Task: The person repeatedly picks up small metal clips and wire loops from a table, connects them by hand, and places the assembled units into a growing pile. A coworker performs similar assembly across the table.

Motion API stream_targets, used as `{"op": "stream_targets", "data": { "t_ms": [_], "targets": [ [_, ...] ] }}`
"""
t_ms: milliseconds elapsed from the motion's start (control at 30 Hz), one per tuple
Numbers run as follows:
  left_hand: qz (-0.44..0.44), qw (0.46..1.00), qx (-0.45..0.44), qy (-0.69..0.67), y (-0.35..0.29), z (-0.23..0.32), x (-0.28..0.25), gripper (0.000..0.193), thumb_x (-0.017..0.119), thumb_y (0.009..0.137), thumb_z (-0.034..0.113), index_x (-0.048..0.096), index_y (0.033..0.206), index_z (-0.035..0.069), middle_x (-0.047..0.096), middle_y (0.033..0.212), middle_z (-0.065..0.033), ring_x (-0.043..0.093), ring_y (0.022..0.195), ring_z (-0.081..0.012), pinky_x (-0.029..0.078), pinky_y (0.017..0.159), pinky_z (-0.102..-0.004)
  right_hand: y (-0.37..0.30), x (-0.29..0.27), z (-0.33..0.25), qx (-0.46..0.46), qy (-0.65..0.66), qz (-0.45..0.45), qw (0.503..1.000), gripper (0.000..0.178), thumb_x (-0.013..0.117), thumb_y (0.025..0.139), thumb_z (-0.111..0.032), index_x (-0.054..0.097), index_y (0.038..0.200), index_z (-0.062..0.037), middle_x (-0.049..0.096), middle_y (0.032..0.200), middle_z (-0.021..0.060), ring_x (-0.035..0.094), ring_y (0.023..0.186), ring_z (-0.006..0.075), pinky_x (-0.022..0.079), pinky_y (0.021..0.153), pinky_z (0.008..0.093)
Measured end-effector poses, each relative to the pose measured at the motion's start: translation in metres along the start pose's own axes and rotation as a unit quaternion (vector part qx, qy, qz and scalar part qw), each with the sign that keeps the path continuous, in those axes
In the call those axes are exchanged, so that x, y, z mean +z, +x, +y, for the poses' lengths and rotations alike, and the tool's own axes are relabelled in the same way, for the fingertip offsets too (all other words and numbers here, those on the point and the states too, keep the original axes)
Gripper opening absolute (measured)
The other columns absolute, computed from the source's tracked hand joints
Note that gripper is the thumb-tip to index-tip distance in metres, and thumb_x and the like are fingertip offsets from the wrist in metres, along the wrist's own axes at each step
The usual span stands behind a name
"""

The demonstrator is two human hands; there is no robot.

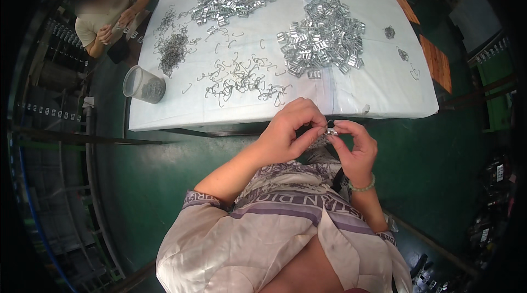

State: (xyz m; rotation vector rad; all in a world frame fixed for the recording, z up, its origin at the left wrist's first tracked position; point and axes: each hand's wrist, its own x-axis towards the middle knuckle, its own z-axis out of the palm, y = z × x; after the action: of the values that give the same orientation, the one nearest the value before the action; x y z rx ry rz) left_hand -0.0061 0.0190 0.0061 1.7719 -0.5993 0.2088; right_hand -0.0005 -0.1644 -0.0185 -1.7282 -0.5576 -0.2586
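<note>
In front of my body, just off the near edge of the table, my two hands meet around a small shiny metal clip (331,132). My left hand (295,129) pinches its left side between thumb and fingers. Thumb and forefinger of my right hand (358,149) grip it from the right. The fingers cover much of the piece, so its exact shape is hard to make out. On the table beyond lies a big heap of similar silvery metal clips (324,40). Loose bent wire hooks (241,81) are scattered left of that heap.
The white-covered table (351,92) spans the far side. A clear plastic tub (144,85) with small metal parts stands at its left corner, near a pile of small wire pieces (173,51). A co-worker (104,13) sits at the far left. Orange-brown boards (436,65) flank the right side.
</note>
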Motion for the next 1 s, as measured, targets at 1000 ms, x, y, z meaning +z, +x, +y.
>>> {"op": "stream_targets", "data": {
  "t_ms": [1000],
  "targets": [
    [0.068, 0.993, -0.052, -0.077, -0.028, 0.002, 0.015, 0.007, 0.049, 0.085, -0.003, 0.053, 0.091, 0.000, 0.062, 0.094, -0.0129, 0.057, 0.082, -0.0167, 0.045, 0.075, -0.0281, 0.107, 0.001, 0.191, 0.050, -0.387, -0.018, 0.921, 0.030, 0.069, 0.071, -0.013, 0.062, 0.095, 0.0042, 0.055, 0.092, 0.0185, 0.054, 0.091, 0.0346, 0.044, 0.082, 0.0400]
  ]
}}
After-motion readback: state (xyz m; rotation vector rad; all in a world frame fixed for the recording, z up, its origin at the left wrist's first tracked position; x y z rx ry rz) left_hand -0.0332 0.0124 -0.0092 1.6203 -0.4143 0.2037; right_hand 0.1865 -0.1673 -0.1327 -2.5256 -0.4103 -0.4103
